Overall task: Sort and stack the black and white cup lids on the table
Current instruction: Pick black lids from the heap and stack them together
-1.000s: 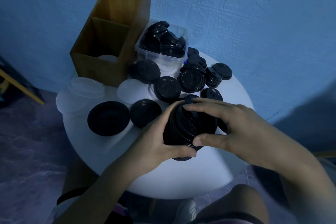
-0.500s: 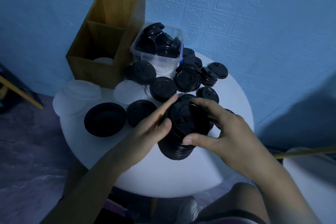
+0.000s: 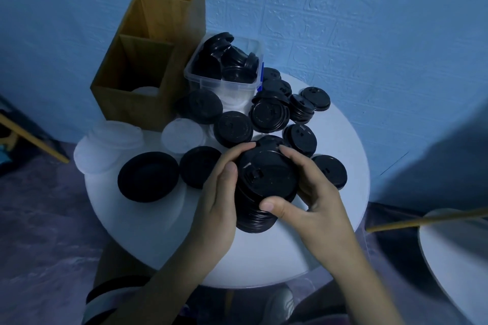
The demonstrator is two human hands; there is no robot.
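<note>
A tall stack of black lids (image 3: 264, 187) stands on the round white table (image 3: 163, 232), near its middle. My left hand (image 3: 219, 192) grips the stack's left side, fingers curled over the top rim. On the right side my right hand (image 3: 314, 198) grips it, thumb at the front edge and fingers at the back. Loose black lids (image 3: 232, 129) lie scattered behind the stack, with larger ones (image 3: 148, 179) to its left. White lids (image 3: 182, 134) sit at the left, some stacked (image 3: 111, 145).
A wooden two-compartment box (image 3: 137, 87) stands at the back left, a white lid inside. A clear plastic tub (image 3: 224, 66) beside it holds several black lids. A blue wall rises behind. Another white round surface (image 3: 456, 250) shows at lower right.
My left hand went from open fingers beside the stack to curled around its left side. The stack now stands upright on the table, after being held tilted in both hands.
</note>
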